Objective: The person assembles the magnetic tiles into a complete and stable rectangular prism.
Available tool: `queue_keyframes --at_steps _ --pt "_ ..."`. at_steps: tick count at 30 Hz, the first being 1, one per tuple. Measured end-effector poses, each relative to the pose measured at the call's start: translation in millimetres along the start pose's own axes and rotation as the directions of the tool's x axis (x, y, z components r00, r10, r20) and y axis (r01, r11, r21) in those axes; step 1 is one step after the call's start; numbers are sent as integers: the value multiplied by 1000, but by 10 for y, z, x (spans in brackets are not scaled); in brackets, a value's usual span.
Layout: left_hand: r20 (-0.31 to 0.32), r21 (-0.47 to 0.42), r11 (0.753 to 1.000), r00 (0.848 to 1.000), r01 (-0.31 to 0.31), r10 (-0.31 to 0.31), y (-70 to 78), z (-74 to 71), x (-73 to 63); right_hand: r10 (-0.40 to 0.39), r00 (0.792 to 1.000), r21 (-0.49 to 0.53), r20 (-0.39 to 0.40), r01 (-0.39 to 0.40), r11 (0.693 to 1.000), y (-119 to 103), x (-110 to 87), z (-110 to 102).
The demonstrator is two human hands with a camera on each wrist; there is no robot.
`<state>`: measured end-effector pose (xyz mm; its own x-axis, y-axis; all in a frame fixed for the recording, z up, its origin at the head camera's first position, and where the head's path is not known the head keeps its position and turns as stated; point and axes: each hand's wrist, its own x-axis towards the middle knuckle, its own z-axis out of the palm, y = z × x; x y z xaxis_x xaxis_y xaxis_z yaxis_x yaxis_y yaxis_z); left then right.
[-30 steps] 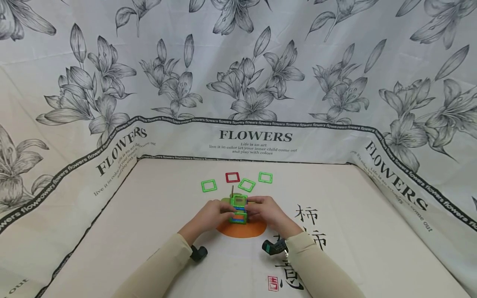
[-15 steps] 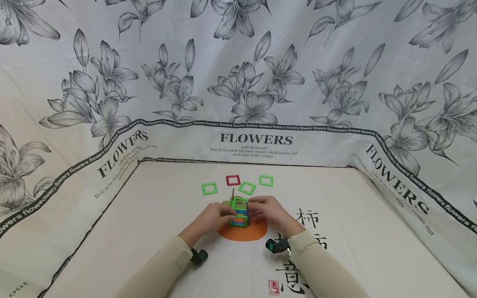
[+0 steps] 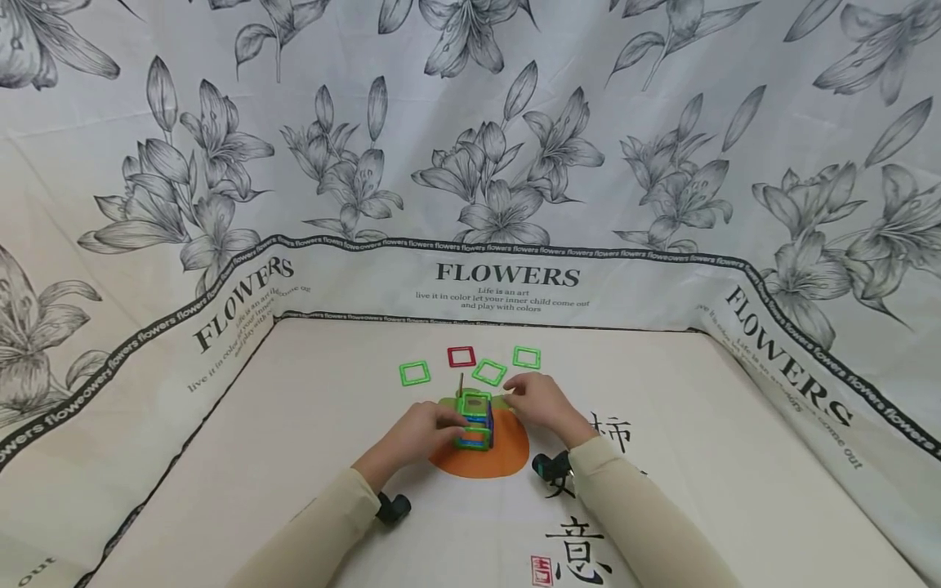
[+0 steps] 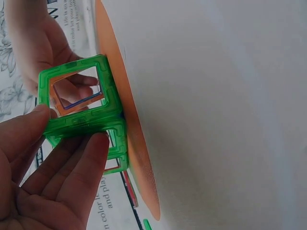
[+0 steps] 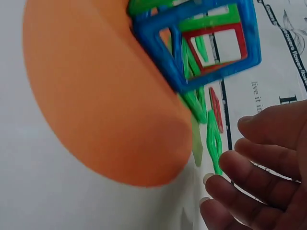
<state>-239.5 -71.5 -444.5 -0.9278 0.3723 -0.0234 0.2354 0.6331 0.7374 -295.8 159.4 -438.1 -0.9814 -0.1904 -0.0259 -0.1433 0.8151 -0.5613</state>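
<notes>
Over the orange fruit (image 3: 509, 454) printed on the desk (image 3: 698, 425) covering, the small magnetic build (image 3: 474, 429) of square frames stands upright, with the left hand (image 3: 422, 426) at its left side. What has just changed is the right hand (image 3: 540, 400): half a second ago it was at the build's right flank, and now it is drawn back and away, over the right of the printed leaf (image 3: 503, 401). Its grip is released, the fingers loosely extended and holding nothing. The left grip is still pinching a green panel (image 4: 81, 120) of the build between thumb and fingers. I judge that the build now needs steadying from one side only, which leaves the right hand free for the work.

Nothing in view is a proper container; the build comes nearest, being boxy with open windows for walls. Its right wall is a blue frame (image 5: 220, 76), and through that window an inner red square (image 5: 241, 40) shows, though whether it is a far wall or sits inside cannot be told. Behind the build, loose on the desk, lie a red frame (image 3: 461, 366), a left green frame (image 3: 416, 383), a slanted green frame (image 3: 485, 381) and a right green frame (image 3: 526, 366), the slanted one near the right hand.
</notes>
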Motion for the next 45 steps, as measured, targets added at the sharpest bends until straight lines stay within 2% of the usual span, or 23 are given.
queue_keyframes --at_steps 7,16,27,33,39,45 --pt "9 -7 1000 1000 16 -16 -21 4 15 9 999 -106 -32 -12 994 110 188 -21" --pt "6 -12 1000 1000 15 -15 -15 -1 7 6 996 -169 -92 -21 985 199 301 -79" --pt "6 9 1000 1000 -9 9 -33 -4 14 101 995 -191 -10 -100 976 215 440 -93" --pt "8 21 1000 1000 -8 8 -35 9 18 132 991 -207 18 -125 970 231 439 -110" --pt "9 26 1000 1000 -15 15 -30 1 13 120 993 -245 7 -114 963 240 457 -110" --pt "7 26 1000 1000 -4 3 -31 -8 10 90 995 -321 -40 -98 942 228 459 -111"
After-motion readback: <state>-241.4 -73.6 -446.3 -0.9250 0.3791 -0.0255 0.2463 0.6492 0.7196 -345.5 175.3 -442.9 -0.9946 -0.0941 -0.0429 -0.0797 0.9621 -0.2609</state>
